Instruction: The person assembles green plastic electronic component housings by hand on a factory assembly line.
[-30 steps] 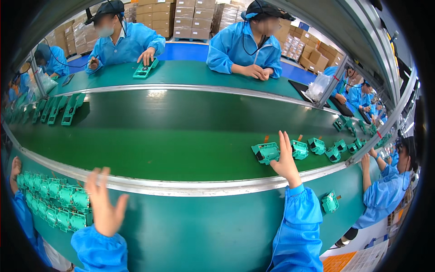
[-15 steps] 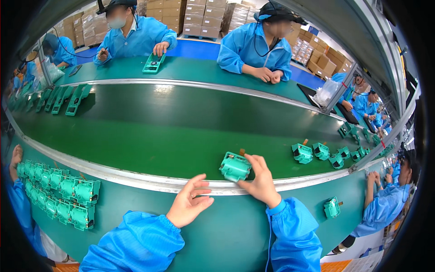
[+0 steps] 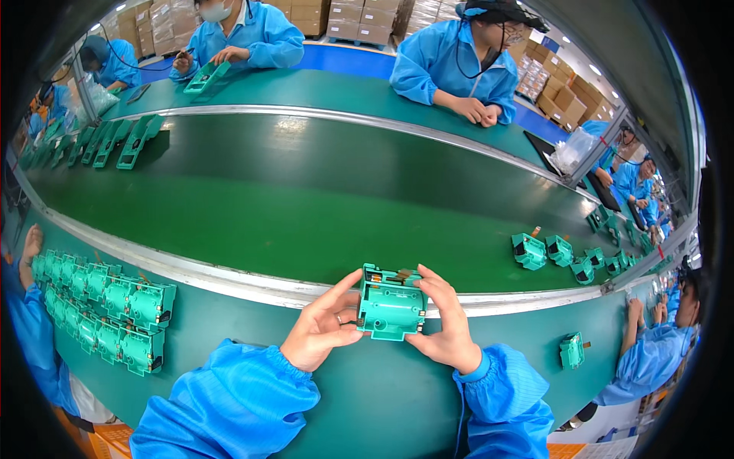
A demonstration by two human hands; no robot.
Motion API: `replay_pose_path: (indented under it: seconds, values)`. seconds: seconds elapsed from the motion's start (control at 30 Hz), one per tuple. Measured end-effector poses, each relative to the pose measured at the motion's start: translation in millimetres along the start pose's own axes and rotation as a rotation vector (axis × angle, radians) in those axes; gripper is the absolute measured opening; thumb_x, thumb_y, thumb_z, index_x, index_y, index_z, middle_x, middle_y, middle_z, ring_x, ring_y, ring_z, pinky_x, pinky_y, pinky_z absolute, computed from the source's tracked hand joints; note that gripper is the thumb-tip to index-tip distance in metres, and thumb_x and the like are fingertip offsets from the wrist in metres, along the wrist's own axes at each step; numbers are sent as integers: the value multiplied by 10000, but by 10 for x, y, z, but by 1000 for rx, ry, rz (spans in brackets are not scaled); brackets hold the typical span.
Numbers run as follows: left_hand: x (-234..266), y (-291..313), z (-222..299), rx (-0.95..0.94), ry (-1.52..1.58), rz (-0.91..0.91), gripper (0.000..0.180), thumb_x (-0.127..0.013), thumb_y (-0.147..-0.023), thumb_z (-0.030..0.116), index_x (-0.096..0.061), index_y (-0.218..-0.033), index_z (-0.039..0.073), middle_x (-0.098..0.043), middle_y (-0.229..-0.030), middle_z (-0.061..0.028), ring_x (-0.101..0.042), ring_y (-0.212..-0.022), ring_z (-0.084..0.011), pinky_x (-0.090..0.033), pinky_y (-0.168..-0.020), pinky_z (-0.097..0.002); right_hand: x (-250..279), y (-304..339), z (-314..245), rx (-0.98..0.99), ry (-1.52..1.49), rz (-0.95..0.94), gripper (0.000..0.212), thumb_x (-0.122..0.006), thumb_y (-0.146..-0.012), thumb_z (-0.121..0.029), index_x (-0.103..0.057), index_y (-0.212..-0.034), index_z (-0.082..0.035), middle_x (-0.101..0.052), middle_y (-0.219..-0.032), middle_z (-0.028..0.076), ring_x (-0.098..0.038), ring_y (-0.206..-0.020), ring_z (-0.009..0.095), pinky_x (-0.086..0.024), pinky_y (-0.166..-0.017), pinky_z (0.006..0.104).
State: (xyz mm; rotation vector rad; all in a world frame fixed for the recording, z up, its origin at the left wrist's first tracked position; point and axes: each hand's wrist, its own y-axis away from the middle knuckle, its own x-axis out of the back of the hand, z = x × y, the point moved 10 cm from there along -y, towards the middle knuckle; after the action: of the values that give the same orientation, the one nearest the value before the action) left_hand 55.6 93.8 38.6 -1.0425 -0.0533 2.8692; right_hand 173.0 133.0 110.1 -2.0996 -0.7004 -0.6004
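Observation:
Between my two hands is a green plastic housing (image 3: 391, 307) with a rounded cradle, small posts and a brown flex strip at its top edge. My left hand (image 3: 325, 323) grips its left side, fingers behind and thumb at the lower corner. On its right side, my right hand (image 3: 449, 325) presses with fingers at the top corner and thumb low. Another green housing (image 3: 572, 350) lies alone on the bench to the right. Two rows of similar housings (image 3: 141, 302) stand on the bench at the left.
A dark green conveyor belt (image 3: 252, 206) runs across behind a metal rail (image 3: 222, 279). More housings (image 3: 529, 251) sit on its right part, long green casings (image 3: 138, 141) on its left. Co-workers in blue sit across the belt and at both sides; one handles a green casing (image 3: 206, 76).
My right hand has brought the housing from the belt's edge nearer to me, and it has turned. My left hand has closed on its left side. The co-worker's casing across the belt has shifted left.

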Motion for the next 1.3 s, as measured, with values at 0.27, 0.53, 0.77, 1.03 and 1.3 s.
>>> replay_pose_path:
  seconds: [0.27,0.53,0.77,1.03,1.3]
  values:
    - [23,-6,-43,34,-45,37,695,-541,-771,-38,-214,-1363,121,-433,-1215,-151,-504,-1023,-219,-459,-811,-348,-51,-3,-47,71,23,-10,716,-724,-526,19,-426,-1176,-19,-492,-1105,162,-431,-1114,395,-394,-904,452]
    - [87,8,-83,105,56,76,696,-534,-770,-52,-219,-1359,142,-470,-1179,-169,-528,-1005,-229,-493,-792,-366,-40,11,147,-180,-284,2,740,-633,-654,11,-286,-1306,-33,-378,-1269,181,-409,-1144,351,-339,-954,403]
    - [86,9,-64,95,74,110,702,-553,-760,-49,-232,-1355,141,-450,-1199,-180,-522,-1015,-237,-494,-794,-365,-420,250,447,-737,-1237,-56,647,-566,-809,-74,-199,-1339,-18,-393,-1267,166,-438,-1124,240,-381,-911,355]
    - [43,-3,-82,97,60,62,695,-559,-762,-42,-241,-1352,139,-408,-1245,-180,-498,-1051,-244,-490,-798,-371,-529,353,546,-825,-1411,-61,531,-605,-786,-90,-347,-1239,9,-501,-1159,105,-508,-1013,172,-413,-836,294]
    - [26,5,-111,84,78,3,689,-556,-767,-44,-241,-1352,141,-383,-1275,-174,-476,-1084,-250,-477,-827,-385,-574,357,481,-790,-1516,-85,497,-636,-773,-115,-399,-1198,-16,-526,-1128,65,-518,-978,141,-418,-773,264]
